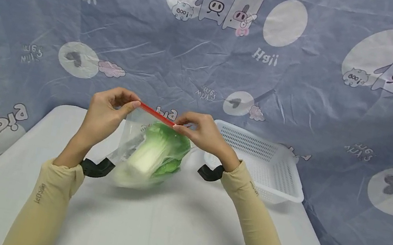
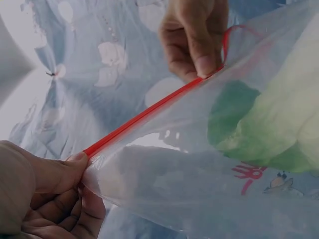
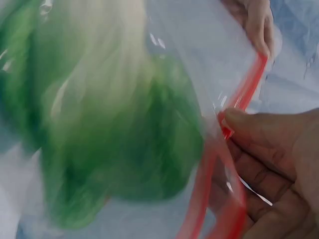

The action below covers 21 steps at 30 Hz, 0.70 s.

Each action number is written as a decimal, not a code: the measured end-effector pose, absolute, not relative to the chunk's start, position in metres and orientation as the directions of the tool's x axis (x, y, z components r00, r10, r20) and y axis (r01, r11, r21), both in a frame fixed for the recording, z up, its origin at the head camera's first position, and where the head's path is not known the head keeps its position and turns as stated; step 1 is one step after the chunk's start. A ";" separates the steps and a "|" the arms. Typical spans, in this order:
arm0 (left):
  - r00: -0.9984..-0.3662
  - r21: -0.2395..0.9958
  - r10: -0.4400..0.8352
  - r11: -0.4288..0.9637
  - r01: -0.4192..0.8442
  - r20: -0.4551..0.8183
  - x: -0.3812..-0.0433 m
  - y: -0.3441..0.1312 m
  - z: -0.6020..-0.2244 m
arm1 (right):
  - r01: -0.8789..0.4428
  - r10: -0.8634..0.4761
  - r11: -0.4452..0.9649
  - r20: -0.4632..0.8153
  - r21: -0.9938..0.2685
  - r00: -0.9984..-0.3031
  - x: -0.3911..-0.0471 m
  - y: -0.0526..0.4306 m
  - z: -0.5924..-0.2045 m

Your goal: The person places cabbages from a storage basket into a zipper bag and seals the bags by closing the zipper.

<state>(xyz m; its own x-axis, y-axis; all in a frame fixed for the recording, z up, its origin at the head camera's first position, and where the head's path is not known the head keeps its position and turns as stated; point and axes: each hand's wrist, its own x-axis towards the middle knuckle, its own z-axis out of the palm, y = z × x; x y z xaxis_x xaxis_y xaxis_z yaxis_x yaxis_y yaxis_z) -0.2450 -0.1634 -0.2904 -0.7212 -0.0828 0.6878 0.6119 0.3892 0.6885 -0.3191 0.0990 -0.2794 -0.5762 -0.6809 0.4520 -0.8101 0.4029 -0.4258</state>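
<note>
A clear zip bag [image 1: 131, 128] with a red zip strip [image 1: 156, 113] hangs above the table, a head of green-and-white leafy cabbage [image 1: 153, 152] inside it. My left hand [image 1: 105, 113] pinches one end of the strip between thumb and fingers. Farther along the same strip, the thumb and fingers of my right hand [image 1: 206, 133] pinch it at a small red piece [image 3: 227, 130]. Between the hands the strip runs taut as one line. Past the right hand, in the right wrist view, the two red edges [image 3: 199, 199] stand apart. The bag's lower end is blurred.
Behind my right forearm, a white perforated plastic basket [image 1: 289, 178] stands at the table's back right. The white table [image 1: 161, 230] backs onto a blue-grey printed cloth [image 1: 207, 63], which also hangs along both sides.
</note>
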 end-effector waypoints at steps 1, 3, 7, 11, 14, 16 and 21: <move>-0.712 0.688 -0.099 0.379 0.619 0.695 -0.245 -0.168 -0.290 | -0.800 -0.675 0.419 0.442 -0.430 -0.591 -0.322 0.102 -0.281; -0.697 0.692 -0.138 0.354 0.629 0.704 -0.245 -0.177 -0.287 | -0.775 -0.661 0.449 0.419 -0.444 -0.623 -0.329 0.108 -0.285; -0.664 0.700 -0.230 0.316 0.640 0.711 -0.239 -0.196 -0.280 | -0.724 -0.625 0.500 0.380 -0.476 -0.682 -0.342 0.121 -0.296; -0.660 0.723 -0.294 0.299 0.623 0.691 -0.238 -0.212 -0.279 | -0.665 -0.595 0.539 0.326 -0.517 -0.735 -0.352 0.133 -0.307; -0.668 0.733 -0.303 0.304 0.608 0.679 -0.246 -0.216 -0.283 | -0.639 -0.580 0.562 0.300 -0.525 -0.757 -0.356 0.137 -0.313; -0.666 0.734 -0.309 0.313 0.603 0.679 -0.250 -0.214 -0.285 | -0.629 -0.569 0.574 0.297 -0.524 -0.766 -0.358 0.137 -0.316; -0.651 0.724 -0.325 0.387 0.570 0.686 -0.249 -0.211 -0.286 | -0.568 -0.527 0.543 0.276 -0.618 -0.804 -0.372 0.126 -0.329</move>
